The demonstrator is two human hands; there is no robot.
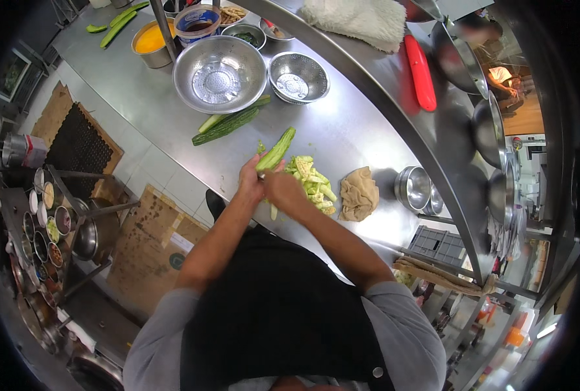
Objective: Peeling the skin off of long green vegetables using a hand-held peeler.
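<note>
My left hand (pixel 251 178) holds a peeled green gourd half (pixel 276 150) above the steel table. Against its near end is my right hand (pixel 282 188), closed on a small tool of which only a bit of metal shows; its kind cannot be told. Beside the right hand lies a heap of pale green gourd pieces (pixel 319 188) with seedy pulp. Farther off, dark green ridged gourd pieces (pixel 229 126) rest next to a large perforated steel bowl (pixel 220 76). A smaller steel colander (pixel 298 78) stands to its right.
A crumpled tan cloth (pixel 359 194) and stacked steel bowls (pixel 413 188) sit to the right. A pot of orange liquid (pixel 151 40) and a plastic tub (pixel 197 23) stand at the back. A steel shelf edge (pixel 368 80) crosses above the table. A person (pixel 502 80) is far off at the right.
</note>
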